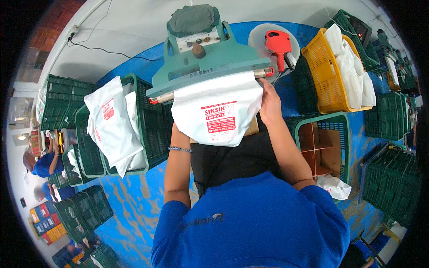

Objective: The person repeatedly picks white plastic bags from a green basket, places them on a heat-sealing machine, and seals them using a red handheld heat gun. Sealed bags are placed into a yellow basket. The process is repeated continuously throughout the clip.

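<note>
A white plastic bag (192,118) with red print hangs from the jaw of a green bench heat sealer (201,67), its top edge in line with the sealing bar. My right hand (270,105) is at the bag's upper right edge, its fingers closed on that edge close to the bar's end. On the other side my left forearm (178,163), with a beaded bracelet at the wrist, goes up beneath the bag. The bag covers my left hand, so its fingers are hidden.
Left stands a green crate (146,129) with filled white bags (111,120) on top. A red label gun (278,44) lies right of the sealer. Further right are a yellow crate (319,73) of white bags and a green crate (344,147) with cardboard dividers. Co-workers sit far left.
</note>
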Available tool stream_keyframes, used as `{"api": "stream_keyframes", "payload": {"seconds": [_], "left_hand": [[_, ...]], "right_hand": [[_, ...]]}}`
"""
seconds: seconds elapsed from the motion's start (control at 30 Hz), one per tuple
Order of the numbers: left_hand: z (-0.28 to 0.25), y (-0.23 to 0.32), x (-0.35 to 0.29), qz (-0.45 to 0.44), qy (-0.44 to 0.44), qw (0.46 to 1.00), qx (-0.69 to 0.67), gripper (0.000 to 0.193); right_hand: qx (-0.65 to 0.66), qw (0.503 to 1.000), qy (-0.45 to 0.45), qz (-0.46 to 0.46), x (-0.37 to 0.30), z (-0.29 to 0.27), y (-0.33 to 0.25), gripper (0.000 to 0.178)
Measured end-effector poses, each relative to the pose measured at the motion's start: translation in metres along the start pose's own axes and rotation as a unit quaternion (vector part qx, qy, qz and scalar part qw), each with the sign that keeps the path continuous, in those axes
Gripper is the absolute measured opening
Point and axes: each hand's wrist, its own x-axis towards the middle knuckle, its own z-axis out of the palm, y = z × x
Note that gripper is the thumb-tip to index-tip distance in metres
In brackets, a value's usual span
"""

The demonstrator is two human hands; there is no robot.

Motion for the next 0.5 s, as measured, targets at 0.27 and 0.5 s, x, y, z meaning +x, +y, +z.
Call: {"api": "stream_keyframes", "payload": {"seconds": [0.27, 0.5], "left_hand": [[0.009, -0.011, 0.003, 0.012, 0.002, 1.000, 0.018, 0.044], [0.017, -0.016, 0.008, 0.017, 0.002, 0.999, 0.027, 0.044]], "right_hand": [[-0.024, 0.982, -0.151, 0.109, 0.004, 0.002, -0.022, 0.043], [-0.035, 0.980, -0.172, 0.096, 0.001, 0.013, -0.025, 0.051]]}}
